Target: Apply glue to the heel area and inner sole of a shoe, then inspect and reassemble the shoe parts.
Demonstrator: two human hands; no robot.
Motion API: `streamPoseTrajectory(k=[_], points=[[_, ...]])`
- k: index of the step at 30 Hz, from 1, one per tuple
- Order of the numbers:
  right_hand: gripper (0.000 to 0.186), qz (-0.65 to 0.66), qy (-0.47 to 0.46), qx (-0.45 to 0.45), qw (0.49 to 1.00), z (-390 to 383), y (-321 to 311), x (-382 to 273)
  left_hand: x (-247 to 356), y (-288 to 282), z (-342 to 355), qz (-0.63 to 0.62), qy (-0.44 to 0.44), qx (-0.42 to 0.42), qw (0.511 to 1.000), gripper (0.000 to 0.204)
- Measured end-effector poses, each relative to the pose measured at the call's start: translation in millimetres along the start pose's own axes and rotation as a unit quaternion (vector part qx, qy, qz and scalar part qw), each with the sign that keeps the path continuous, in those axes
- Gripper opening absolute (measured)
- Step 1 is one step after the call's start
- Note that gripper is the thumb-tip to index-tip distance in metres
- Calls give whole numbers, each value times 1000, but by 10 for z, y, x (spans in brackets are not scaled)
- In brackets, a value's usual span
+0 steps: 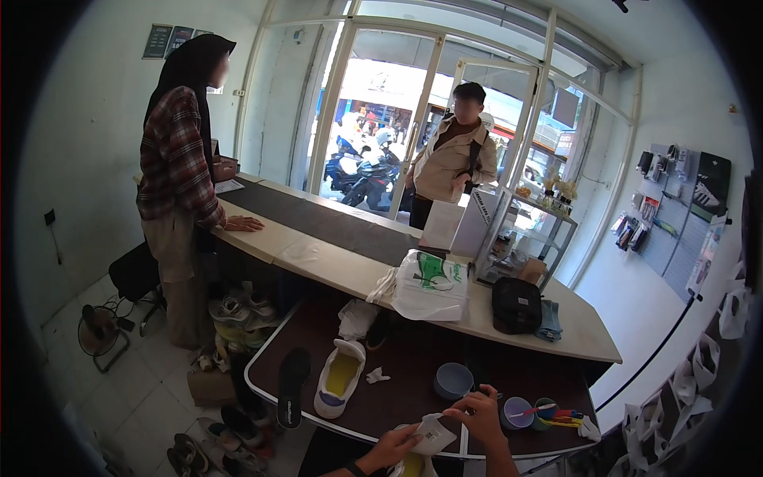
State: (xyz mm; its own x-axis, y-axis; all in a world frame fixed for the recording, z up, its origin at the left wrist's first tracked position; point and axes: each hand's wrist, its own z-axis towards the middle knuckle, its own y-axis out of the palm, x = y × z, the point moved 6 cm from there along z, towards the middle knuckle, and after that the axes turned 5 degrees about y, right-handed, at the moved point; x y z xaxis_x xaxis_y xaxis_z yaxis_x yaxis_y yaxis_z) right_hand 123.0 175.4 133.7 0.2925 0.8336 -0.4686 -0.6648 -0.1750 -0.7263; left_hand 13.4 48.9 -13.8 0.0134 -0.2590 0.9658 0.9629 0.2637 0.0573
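Observation:
My left hand (pixel 393 445) grips a small white packet (pixel 435 436) with a printed label, near the lower edge. My right hand (pixel 477 417) pinches its upper right part. Beneath them, partly hidden, is a white shoe with a yellow interior (pixel 409 465). On the dark table (pixel 262 359) a matching shoe (pixel 340 380) lies beside a black insole (pixel 292 385) and a scrap of white material (pixel 379 373). A blue bowl (pixel 453 381) sits beyond my right hand, with a lilac cup (pixel 518 413) and coloured-handled tools (pixel 560 417) to the right.
A person in plaid (pixel 171 143) stands behind the counter (pixel 318 266), facing another person (pixel 449 167) across it. The counter holds a white bag (pixel 429 286), black bag (pixel 515 306) and glass case (pixel 520 238). Shoes (pixel 238 429) and a fan (pixel 99 334) are on the floor.

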Motion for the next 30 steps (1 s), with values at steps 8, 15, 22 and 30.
streamPoseTrajectory(k=[8, 15, 22, 30], points=[[28, 29, 4, -45, 999, -45, 71, 16, 6, -7, 2, 15, 3, 6, 1000, 41], [28, 39, 34, -27, 998, -68, 52, 89, -3, -2, 12, -11, -3, 7, 1000, 42], [28, 58, 39, -26, 997, -79, 54, 93, -27, 23, 9, -52, -1, -5, 999, 40], [26, 56, 42, -22, 997, -73, 27, 77, -44, 16, 10, -34, -10, -1, 999, 41]])
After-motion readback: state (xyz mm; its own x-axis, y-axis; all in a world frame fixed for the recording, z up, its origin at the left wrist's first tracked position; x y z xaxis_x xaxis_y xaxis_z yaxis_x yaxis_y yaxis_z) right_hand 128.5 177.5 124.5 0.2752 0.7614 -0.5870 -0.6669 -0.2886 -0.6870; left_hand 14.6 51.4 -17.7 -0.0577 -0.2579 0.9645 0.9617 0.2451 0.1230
